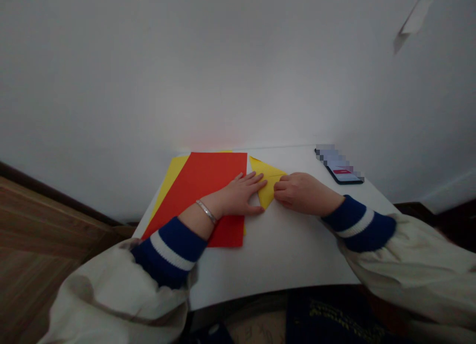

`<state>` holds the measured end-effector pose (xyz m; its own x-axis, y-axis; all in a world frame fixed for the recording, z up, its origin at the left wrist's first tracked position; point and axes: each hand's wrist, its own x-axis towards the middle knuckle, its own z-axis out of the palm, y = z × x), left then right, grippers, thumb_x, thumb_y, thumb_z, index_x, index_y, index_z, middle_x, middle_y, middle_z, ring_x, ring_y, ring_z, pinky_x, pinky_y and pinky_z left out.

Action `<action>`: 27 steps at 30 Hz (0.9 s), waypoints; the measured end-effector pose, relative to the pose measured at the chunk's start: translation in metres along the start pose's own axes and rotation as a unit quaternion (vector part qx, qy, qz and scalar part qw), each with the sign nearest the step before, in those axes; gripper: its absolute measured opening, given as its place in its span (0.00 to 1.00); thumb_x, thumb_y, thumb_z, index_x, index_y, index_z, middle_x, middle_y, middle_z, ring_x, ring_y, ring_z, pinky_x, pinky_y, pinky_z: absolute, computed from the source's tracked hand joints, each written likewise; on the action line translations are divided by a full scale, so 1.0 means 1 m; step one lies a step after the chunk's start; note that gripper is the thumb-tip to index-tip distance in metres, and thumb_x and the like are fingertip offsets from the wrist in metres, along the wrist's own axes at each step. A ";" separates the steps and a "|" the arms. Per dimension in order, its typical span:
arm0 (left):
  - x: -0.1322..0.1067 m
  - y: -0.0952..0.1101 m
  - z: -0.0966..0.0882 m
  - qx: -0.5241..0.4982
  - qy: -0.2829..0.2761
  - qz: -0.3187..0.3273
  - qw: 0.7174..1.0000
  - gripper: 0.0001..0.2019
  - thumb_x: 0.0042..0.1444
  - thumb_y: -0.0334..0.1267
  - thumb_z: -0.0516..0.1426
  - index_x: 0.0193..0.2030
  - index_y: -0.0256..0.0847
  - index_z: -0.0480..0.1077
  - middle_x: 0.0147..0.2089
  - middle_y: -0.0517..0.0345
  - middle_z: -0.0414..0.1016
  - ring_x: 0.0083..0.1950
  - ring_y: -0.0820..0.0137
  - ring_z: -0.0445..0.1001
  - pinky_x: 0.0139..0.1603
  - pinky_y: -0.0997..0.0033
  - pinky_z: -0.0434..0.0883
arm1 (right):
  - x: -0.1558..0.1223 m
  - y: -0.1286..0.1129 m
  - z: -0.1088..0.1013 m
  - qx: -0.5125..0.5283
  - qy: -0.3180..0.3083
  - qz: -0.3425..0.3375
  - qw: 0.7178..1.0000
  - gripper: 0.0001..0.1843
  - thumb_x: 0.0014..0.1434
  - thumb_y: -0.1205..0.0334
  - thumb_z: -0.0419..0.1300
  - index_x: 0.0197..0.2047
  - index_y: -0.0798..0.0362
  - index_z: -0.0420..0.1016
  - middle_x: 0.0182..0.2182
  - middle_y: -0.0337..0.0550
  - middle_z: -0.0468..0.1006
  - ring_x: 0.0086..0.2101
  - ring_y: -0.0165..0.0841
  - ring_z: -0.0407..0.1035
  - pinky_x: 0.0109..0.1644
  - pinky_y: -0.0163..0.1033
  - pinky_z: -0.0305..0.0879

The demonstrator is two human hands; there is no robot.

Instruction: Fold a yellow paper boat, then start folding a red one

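Observation:
A folded piece of yellow paper (268,189) lies on the white table (282,255), with crease lines showing across it. My left hand (243,193) rests on its left side, fingers spread and thumb near the lower corner. At the right edge of the folded paper, my right hand (299,193) has its fingers curled together in a pinch on the paper. The fingertips partly cover that edge. Under my left wrist lies a large red sheet (215,173), on top of yellow sheets (165,185) that stick out at its edges.
A phone (340,168) with its screen lit lies at the table's back right. The white wall (223,76) stands right behind the table. A wooden panel (44,235) is to the left.

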<state>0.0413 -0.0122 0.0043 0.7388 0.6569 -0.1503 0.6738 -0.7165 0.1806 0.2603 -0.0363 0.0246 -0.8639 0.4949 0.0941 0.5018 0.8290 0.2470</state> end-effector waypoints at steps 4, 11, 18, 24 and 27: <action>0.001 0.001 -0.003 0.000 -0.007 -0.006 1.000 0.39 0.57 0.54 0.53 0.70 0.37 0.47 0.73 0.46 0.38 0.73 0.55 0.37 0.70 0.52 0.42 | 0.000 -0.001 0.002 -0.004 -0.003 -0.005 1.000 0.08 0.61 0.68 0.55 0.32 0.55 0.73 0.32 0.43 0.77 0.31 0.32 0.66 0.32 0.39 0.53; 0.002 0.001 -0.006 -0.017 -0.005 -0.015 1.000 0.38 0.57 0.55 0.52 0.70 0.39 0.48 0.73 0.48 0.39 0.73 0.57 0.38 0.70 0.52 0.42 | 0.001 -0.004 0.004 -0.006 0.020 -0.005 1.000 0.08 0.62 0.69 0.53 0.37 0.58 0.73 0.33 0.46 0.76 0.32 0.33 0.67 0.34 0.40 0.57; 0.001 0.001 -0.006 -0.014 0.004 -0.012 1.000 0.38 0.57 0.55 0.53 0.69 0.38 0.49 0.73 0.47 0.41 0.73 0.57 0.39 0.70 0.52 0.43 | 0.002 -0.004 0.000 0.008 0.047 -0.032 0.998 0.08 0.63 0.66 0.54 0.36 0.55 0.74 0.36 0.45 0.77 0.37 0.35 0.66 0.38 0.41 0.59; 0.001 0.003 -0.007 -0.009 0.009 -0.016 1.000 0.41 0.55 0.60 0.52 0.69 0.37 0.49 0.73 0.46 0.41 0.73 0.56 0.40 0.70 0.53 0.43 | 0.003 -0.005 -0.001 0.040 0.050 -0.037 0.997 0.10 0.63 0.65 0.53 0.34 0.55 0.74 0.34 0.44 0.76 0.38 0.35 0.66 0.40 0.41 0.61; 0.002 0.003 -0.006 -0.007 0.010 -0.020 1.000 0.42 0.54 0.60 0.53 0.69 0.37 0.49 0.73 0.45 0.41 0.73 0.56 0.40 0.70 0.53 0.43 | 0.003 -0.007 -0.001 0.074 0.053 -0.043 0.995 0.11 0.63 0.64 0.52 0.33 0.54 0.75 0.34 0.44 0.77 0.38 0.34 0.67 0.41 0.40 0.62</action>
<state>0.0445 -0.0117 0.0103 0.7110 0.6894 -0.1383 0.7023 -0.6865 0.1884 0.2544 -0.0409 0.0238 -0.8996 0.3967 0.1826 0.4202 0.9002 0.1146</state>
